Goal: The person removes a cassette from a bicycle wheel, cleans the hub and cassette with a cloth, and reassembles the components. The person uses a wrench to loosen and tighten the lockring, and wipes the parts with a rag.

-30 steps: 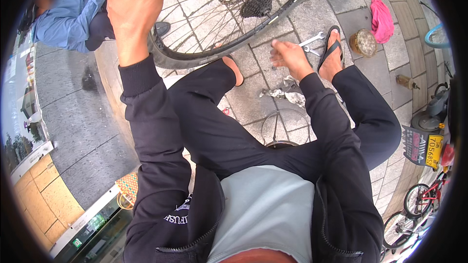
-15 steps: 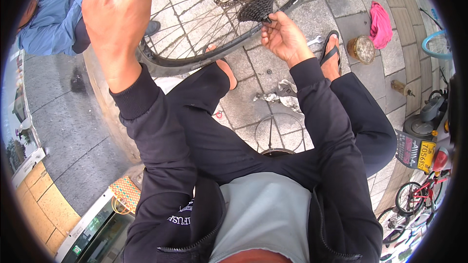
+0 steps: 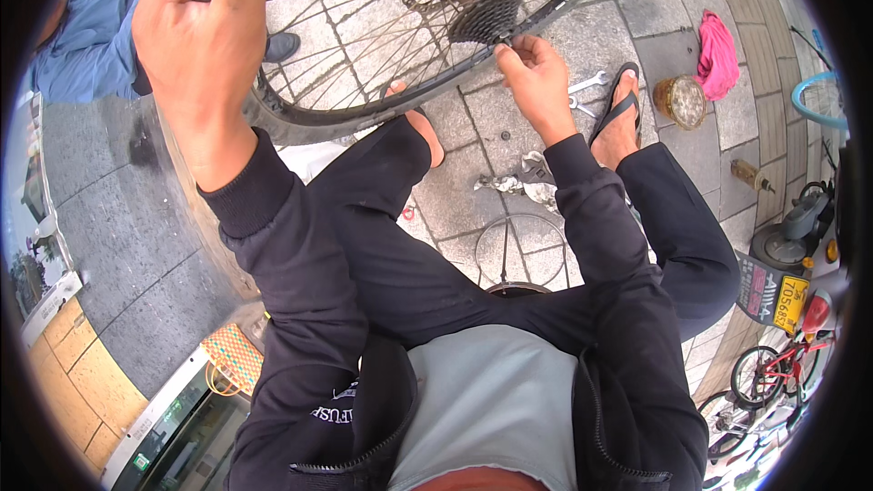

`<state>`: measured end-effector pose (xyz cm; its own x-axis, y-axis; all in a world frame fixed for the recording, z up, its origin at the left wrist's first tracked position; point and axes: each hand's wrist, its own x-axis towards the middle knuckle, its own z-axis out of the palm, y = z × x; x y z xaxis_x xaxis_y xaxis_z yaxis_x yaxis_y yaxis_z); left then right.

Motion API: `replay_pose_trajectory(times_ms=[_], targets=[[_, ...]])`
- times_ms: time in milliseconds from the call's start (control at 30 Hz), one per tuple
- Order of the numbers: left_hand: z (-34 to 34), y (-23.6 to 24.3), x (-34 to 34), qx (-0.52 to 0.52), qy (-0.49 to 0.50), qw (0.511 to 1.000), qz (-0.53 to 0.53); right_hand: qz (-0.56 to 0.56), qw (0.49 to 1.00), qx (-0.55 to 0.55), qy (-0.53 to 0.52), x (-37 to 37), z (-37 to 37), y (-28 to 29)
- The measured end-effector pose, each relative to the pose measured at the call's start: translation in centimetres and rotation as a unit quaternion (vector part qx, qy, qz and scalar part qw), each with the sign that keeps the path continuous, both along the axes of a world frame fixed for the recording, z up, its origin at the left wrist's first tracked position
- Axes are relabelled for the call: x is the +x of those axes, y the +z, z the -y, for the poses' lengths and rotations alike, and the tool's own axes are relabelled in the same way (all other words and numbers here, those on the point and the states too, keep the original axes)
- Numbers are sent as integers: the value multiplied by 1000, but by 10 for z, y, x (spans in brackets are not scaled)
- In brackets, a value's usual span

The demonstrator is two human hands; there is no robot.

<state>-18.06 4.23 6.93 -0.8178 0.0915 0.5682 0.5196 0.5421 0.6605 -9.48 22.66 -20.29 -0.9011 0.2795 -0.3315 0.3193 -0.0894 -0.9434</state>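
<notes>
A bicycle wheel (image 3: 364, 109) with a black tyre, thin spokes and a dark gear cassette (image 3: 486, 16) stands upright on the paving between my feet. My left hand (image 3: 205, 32) grips the tyre at the top left of the wheel. My right hand (image 3: 536, 73) is at the rim just below the cassette, with fingertips pinched on something small by the spokes; what it pinches is too small to tell. Two silver spanners (image 3: 587, 91) lie on the stone just right of that hand.
A crumpled grey rag (image 3: 518, 184) and a wire ring (image 3: 518, 250) lie by my legs. A pink cloth (image 3: 718, 55) and a round tin (image 3: 680, 100) sit at right. Another person in blue (image 3: 91, 45) crouches at left. Small bicycles (image 3: 773, 373) stand at lower right.
My right hand rose from the ground by the spanners up to the wheel rim below the cassette. My left hand stays on the tyre, and the view has moved closer to the wheel.
</notes>
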Motion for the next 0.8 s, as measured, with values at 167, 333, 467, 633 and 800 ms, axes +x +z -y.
replay_pose_trajectory(times_ms=[167,333,467,633,800], targets=[[-4,1,2,-13,16,1000,-1,98,928,-354,-65,-10,-9,11],[-8,6,4,-39,-25,999,-13,108,861,-490,-77,-14,-14,16],[-7,9,6,-35,-29,999,-1,130,820,-549,-102,-18,-14,13],[-3,5,4,-38,-25,999,-8,112,853,-496,-114,-23,-9,15],[6,8,0,-48,71,996,33,3,995,-53,-88,-14,14,14]])
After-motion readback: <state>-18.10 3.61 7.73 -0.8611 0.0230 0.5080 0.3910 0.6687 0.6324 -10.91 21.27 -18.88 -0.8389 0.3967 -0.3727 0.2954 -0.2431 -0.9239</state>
